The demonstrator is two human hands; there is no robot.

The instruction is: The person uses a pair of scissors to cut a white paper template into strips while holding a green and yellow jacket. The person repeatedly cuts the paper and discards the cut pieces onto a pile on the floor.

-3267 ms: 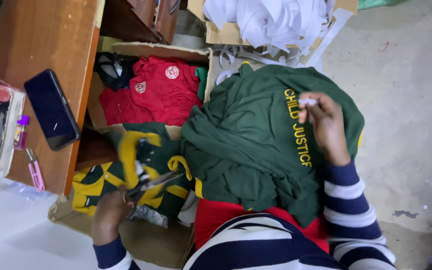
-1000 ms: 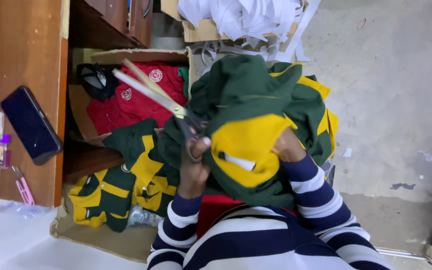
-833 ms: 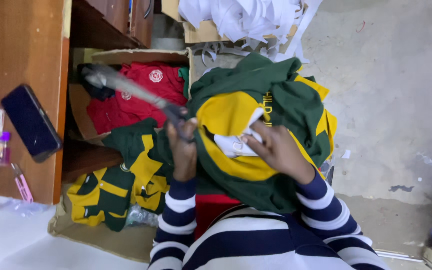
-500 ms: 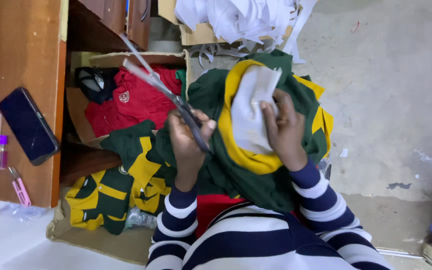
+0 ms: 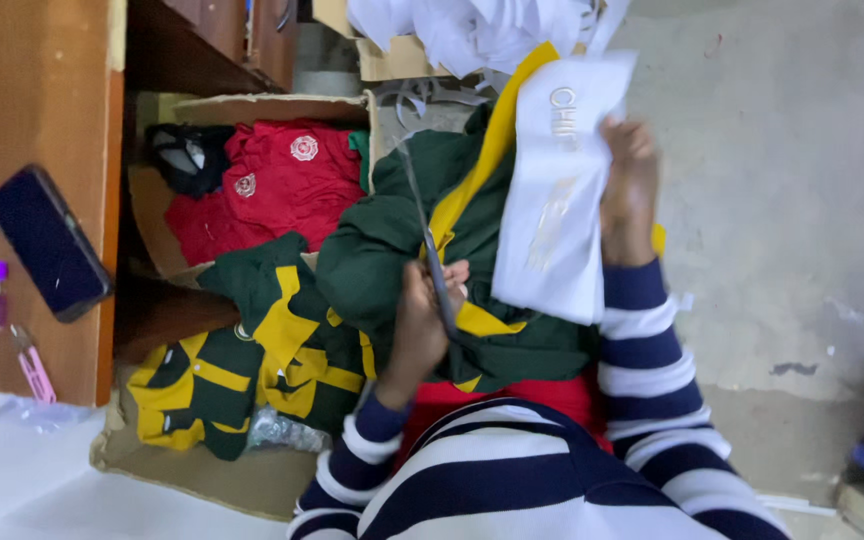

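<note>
My left hand [image 5: 420, 325] grips a pair of scissors [image 5: 430, 252], blades pointing up over a green and yellow garment [image 5: 392, 240] bunched on my lap. My right hand [image 5: 630, 195] holds up a white sheet of backing fabric [image 5: 557, 200] attached to the inside of that garment, next to its yellow lining [image 5: 477, 175]. The scissors sit just left of the white sheet's lower edge. Both sleeves are navy and white striped.
A cardboard box [image 5: 252, 105] holds red shirts [image 5: 272, 190], a black item and green and yellow garments [image 5: 242, 370]. A wooden desk [image 5: 32, 110] at left carries a dark phone [image 5: 47, 243]. White scraps [image 5: 472, 30] are piled at the top; concrete floor [image 5: 782, 200] lies to the right.
The garment was turned inside out and the white backing lifted higher by my right hand. My left hand with the scissors dropped from pointing up-left to lying close against the garment.
</note>
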